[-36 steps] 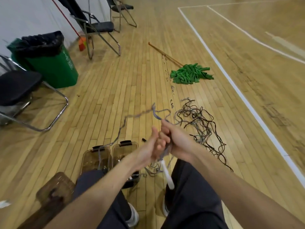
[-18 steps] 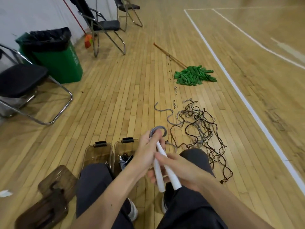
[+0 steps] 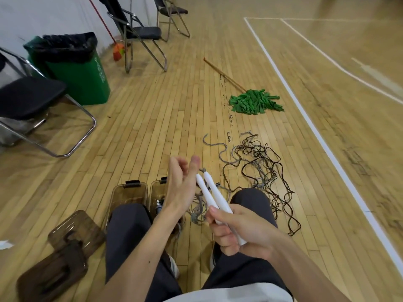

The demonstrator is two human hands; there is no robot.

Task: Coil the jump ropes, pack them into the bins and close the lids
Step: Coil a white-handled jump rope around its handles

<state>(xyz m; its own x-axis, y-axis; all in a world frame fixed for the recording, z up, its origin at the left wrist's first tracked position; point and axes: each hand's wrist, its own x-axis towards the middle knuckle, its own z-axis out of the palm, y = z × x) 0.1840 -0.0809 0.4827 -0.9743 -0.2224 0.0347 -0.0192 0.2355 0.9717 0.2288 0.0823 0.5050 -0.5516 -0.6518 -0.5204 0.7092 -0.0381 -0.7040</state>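
Right hand low in the frame's centre, curled tight round two white handles, tips pointing up-frame. Left hand just left of those tips, fingers straight and loosely spread, holding nothing. Two clear brown bins side by side on the floor beneath it, uncovered; rope inside the right-hand one. Two lids at lower left. Tangle of dark and grey ropes right of centre.

One wide-angle camera, worn on the head, faces forward and down. Nearest the lens, low in frame: left hand, right hand with the white handles, and the knees. The wooden floor recedes ahead to chairs and a wall at upper left.
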